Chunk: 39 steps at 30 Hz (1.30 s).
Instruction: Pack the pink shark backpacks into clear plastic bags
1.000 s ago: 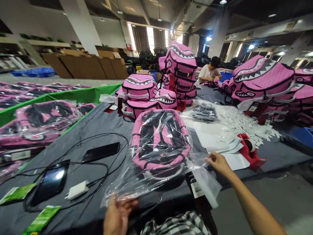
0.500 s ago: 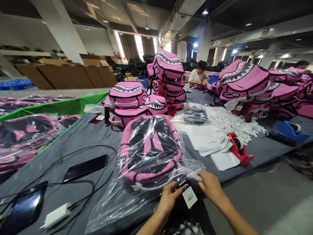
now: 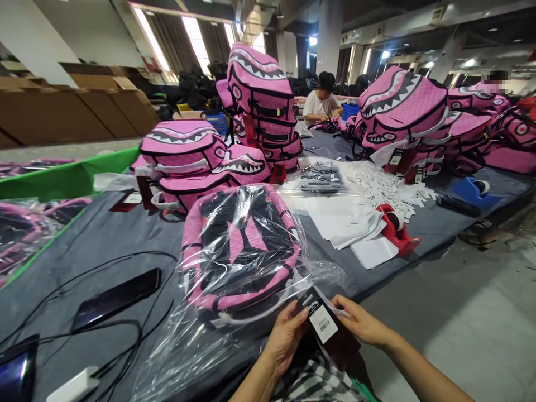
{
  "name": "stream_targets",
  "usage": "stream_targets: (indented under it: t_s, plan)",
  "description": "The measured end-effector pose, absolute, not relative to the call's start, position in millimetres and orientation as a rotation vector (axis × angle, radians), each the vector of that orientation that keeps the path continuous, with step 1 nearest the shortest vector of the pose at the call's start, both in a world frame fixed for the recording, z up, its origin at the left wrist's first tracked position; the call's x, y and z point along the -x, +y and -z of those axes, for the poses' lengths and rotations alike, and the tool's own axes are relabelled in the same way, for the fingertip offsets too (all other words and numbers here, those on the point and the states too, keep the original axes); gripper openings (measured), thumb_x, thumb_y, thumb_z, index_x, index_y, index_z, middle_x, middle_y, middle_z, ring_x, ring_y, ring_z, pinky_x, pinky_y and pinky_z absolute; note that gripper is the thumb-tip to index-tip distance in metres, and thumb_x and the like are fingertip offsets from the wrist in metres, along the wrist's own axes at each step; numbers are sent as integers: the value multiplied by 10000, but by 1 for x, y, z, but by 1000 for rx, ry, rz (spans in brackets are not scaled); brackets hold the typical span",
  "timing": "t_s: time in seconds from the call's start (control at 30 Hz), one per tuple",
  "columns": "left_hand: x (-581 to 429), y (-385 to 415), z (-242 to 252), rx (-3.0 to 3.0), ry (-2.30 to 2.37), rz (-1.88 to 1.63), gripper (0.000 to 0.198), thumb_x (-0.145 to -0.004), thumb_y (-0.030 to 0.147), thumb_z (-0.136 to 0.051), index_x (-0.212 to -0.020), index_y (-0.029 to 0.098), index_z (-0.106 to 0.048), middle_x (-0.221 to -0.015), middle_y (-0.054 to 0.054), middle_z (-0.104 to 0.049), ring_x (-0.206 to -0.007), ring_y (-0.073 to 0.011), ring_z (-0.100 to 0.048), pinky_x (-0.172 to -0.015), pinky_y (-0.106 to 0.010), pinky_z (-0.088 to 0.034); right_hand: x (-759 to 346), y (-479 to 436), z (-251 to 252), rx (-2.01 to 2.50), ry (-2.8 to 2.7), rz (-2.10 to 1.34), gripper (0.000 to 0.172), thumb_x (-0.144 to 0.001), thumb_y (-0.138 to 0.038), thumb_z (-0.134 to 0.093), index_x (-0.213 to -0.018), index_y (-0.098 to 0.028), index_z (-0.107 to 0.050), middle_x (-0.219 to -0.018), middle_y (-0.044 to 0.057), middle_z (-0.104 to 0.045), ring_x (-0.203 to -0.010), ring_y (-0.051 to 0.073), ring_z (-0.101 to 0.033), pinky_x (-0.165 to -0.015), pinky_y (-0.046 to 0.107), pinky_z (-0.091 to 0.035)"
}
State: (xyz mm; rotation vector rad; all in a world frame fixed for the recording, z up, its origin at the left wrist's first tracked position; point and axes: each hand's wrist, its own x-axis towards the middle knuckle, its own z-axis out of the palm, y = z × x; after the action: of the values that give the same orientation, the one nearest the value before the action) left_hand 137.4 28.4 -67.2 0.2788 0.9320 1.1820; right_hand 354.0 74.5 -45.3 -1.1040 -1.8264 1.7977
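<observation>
A pink and black backpack (image 3: 247, 240) lies in a clear plastic bag (image 3: 167, 335), straps side up, on the grey-covered table. At its near right corner my left hand (image 3: 287, 335) is closed on a black hang tag (image 3: 309, 298) bearing a white barcode label (image 3: 323, 324). Just right of the tag, my right hand (image 3: 362, 321) pinches a thin whitish strip (image 3: 333, 306); whether this is wrapping or plastic I cannot tell. A dark red tag (image 3: 341, 346) hangs below my hands.
Stacked pink shark-face backpacks (image 3: 263, 84) stand behind. A red tape dispenser (image 3: 397, 231), white papers (image 3: 335, 220) and scattered white slips (image 3: 385, 184) lie to the right. A black phone (image 3: 119, 298), cables and a white charger (image 3: 73, 385) lie left. Someone sits working at the back.
The view has shifted right and down. Both hands have drawn closer together, and the hang tag is now lifted and faces up between them. The bagged backpack stays on the table.
</observation>
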Motion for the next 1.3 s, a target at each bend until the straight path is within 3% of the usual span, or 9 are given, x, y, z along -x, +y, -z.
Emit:
stream_targets:
  t_s: [0.23,0.33,0.43,0.63,0.9,1.0,1.1,1.2,1.3]
  plan:
    - [-139,18,73,-514,1143,-1217,451,-595,505,-923,-787,140,-742,-744,-31,-729,-687,-163,-657,-663,-261,-536,-358,88,36,1238,-1972,-1569,389,-740,-417,-715,-969,-223,-467,-803,-42,-490,-742,146,-446,-692,254,-373]
    - [-137,18,71,-536,1120,-1194,432,-632,485,-912,-842,142,-753,-771,-35,-727,-672,-127,-624,-623,-217,-488,-344,103,36,1132,-1912,-1724,490,-706,-519,-721,-1019,-202,-519,-818,-22,-530,-765,164,-486,-707,270,-391]
    - [-133,17,72,-549,1126,-1191,446,-651,476,-903,-916,147,-760,-834,-48,-733,-699,-130,-626,-602,-206,-467,-342,112,42,1124,-1943,-1804,483,-708,-644,-673,-820,-190,-549,-715,-30,-495,-675,146,-453,-637,262,-352]
    - [-127,15,73,-564,1203,-1219,456,-646,471,-906,-954,165,-767,-951,-69,-778,-897,-199,-701,-817,-250,-523,-355,100,39,1308,-2138,-974,354,-939,-478,-467,-707,-212,-490,-680,-8,-522,-660,154,-472,-658,289,-339]
    - [-150,31,79,-655,1277,-1291,560,-573,562,-886,-942,154,-780,-960,-93,-782,-891,-253,-697,-861,-333,-531,-350,68,59,1205,-1705,-1669,599,-858,-834,-443,-874,-236,-425,-700,-50,-463,-616,127,-422,-538,233,-339]
    - [-151,35,81,-830,1480,-1279,478,-635,558,-832,-900,164,-773,-893,-84,-779,-887,-267,-693,-852,-347,-530,-349,57,63,1304,-1669,-1592,625,-863,-859,-396,-840,-235,-418,-679,-55,-434,-621,124,-399,-553,239,-333]
    - [-142,36,74,-1030,1571,-1095,337,-670,492,-816,-800,189,-744,-735,-49,-741,-650,-219,-679,-617,-290,-520,-350,56,62,1375,-1683,-1465,653,-852,-880,-361,-774,-233,-417,-671,-45,-425,-639,136,-402,-573,255,-347]
    - [-132,38,66,-1037,1504,-851,312,-679,465,-812,-776,203,-671,-607,5,-675,-311,-127,-506,-319,-223,-292,-352,61,59,1432,-1662,-1441,694,-803,-926,-350,-721,-237,-383,-634,-51,-374,-612,134,-369,-547,259,-322]
    - [-124,42,68,-949,1403,-718,369,-687,513,-785,-739,220,-566,-458,42,-587,-251,-128,-469,-268,-185,-205,-353,67,61,1428,-1629,-1403,699,-799,-926,-340,-689,-235,-354,-632,-56,-316,-608,126,-322,-550,258,-288]
